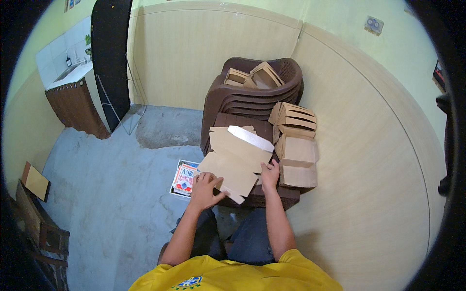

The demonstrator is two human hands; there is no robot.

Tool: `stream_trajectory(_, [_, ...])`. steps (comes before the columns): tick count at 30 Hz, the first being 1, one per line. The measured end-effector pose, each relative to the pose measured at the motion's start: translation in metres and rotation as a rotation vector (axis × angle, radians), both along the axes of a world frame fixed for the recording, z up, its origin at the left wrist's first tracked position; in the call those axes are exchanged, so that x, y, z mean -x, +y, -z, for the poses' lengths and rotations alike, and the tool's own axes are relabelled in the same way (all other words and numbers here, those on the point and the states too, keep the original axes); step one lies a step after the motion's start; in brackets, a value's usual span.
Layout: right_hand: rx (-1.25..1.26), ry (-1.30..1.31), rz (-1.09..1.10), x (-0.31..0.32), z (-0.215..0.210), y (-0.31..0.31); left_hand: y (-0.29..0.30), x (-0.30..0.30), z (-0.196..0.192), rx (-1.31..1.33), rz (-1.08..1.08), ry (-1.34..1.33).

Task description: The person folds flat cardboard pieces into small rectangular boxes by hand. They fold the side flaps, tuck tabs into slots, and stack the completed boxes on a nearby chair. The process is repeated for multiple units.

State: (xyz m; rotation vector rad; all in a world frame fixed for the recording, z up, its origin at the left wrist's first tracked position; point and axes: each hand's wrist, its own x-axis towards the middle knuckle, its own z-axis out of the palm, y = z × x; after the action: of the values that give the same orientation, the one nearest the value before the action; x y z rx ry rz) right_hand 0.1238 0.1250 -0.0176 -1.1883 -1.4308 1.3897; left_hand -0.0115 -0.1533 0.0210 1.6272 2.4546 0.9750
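A flat, unfolded brown cardboard box blank with slotted flaps lies tilted in front of me, over stacked brown plastic chairs. One long flap along its far right side looks whitish. My left hand grips the near left edge, fingers curled over the card and thumb toward the near flap. On the right edge, my right hand holds the blank between thumb and fingers. Part of another cardboard piece shows behind its far edge; how many lie beneath is hidden.
Folded cardboard boxes stand right of the blank, with more boxes on the stacked chairs. A white box holding printed packs sits left of my left hand. Further off are a sink counter and dark wooden furniture.
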Motion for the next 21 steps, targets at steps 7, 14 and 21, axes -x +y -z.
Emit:
stream_trajectory(7, [-0.821, -0.580, -0.316, -0.019, -0.017, 0.002, 0.004, -0.002, 0.007, 0.006, 0.042, 0.113])
stream_trajectory(14, [-0.648, -0.536, -0.954, -0.050, -0.019, -0.004, 0.014, 0.016, -0.032, -0.050, 0.147, 0.118])
stream_trajectory(21, [-0.772, -0.561, -1.008, -0.053, -0.030, 0.003, 0.044, 0.055, -0.045, -0.685, -0.189, 0.025])
